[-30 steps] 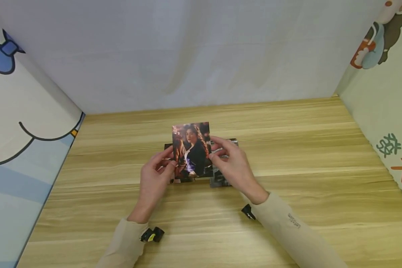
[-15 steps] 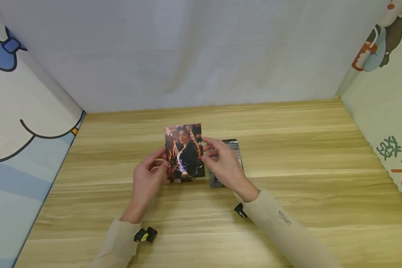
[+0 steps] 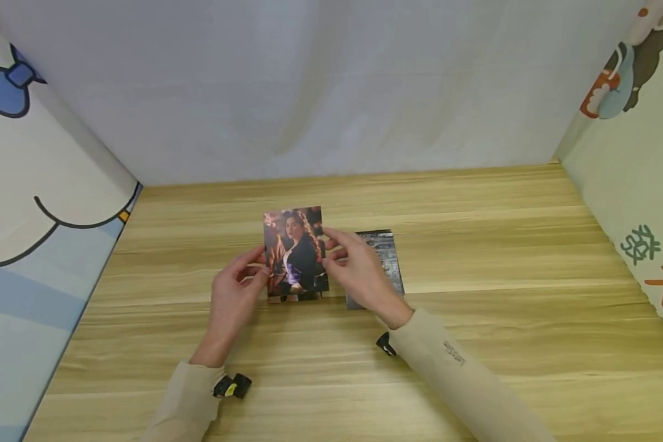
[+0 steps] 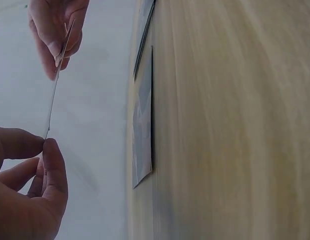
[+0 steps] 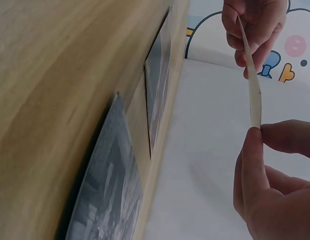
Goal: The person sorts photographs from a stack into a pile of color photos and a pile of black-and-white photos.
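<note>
A colour photo card (image 3: 295, 252), printed with a figure in a dark jacket, is held upright-facing between both hands. My left hand (image 3: 237, 291) pinches its left edge between thumb and fingers, and my right hand (image 3: 356, 267) pinches the right edge. Both wrist views show the card edge-on (image 4: 54, 97) and raised off the table. Beneath it in the head view, a strip of another photo card (image 3: 304, 297) peeks out, the rest hidden. To the right, partly behind my right hand, lies a small pile of grey photo cards (image 3: 391, 264).
The wood-grain table (image 3: 475, 245) spreads around the cards. A pale cloth wall (image 3: 331, 92) rises at the back, with cartoon-printed panels on the left (image 3: 61, 184) and right (image 3: 630, 184). A small black device (image 3: 234, 385) is strapped at the left cuff.
Both hands have shifted left together with the colour photo card, off the gap between the lying cards and over the left one. More of the grey pile on the right now shows.
</note>
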### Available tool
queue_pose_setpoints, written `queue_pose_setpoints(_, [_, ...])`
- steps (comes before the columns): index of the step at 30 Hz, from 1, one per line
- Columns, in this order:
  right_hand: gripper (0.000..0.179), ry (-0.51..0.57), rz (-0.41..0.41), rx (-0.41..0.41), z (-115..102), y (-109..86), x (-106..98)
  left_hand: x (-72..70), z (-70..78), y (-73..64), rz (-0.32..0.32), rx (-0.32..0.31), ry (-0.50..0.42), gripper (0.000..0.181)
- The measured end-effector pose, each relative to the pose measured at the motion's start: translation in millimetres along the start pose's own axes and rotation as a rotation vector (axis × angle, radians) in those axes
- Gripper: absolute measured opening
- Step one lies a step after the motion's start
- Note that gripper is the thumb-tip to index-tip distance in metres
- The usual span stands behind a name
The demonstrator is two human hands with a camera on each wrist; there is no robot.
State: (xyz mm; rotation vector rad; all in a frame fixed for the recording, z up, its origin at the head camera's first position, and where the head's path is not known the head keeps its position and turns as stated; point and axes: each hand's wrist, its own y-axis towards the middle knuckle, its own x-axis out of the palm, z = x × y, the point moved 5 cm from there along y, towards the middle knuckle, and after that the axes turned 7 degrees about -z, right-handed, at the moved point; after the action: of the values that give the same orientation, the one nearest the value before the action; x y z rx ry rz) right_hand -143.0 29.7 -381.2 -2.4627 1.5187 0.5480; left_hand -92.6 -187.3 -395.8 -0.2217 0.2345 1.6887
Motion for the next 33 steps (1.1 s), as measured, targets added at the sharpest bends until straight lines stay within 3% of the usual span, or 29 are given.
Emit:
queue_pose_setpoints(13, [0.063,-0.013,-0.017,0.022,5,8.9,7,-3.3,-5.0,4.8,-0.032,-0.042,0.083,0.049])
queue_pose_setpoints(24, [0.066,-0.177,-0.05,0.039,9,14.5,15,-5.7,-10.5,9.7,-0.065,-0.029,0.218,0.049])
queue_pose_setpoints(33, [0.064,-0.208,-0.095,0.101,13,17.7,21,-6.4,-19.2,13.3,-0.102,-0.039,0.302,0.048])
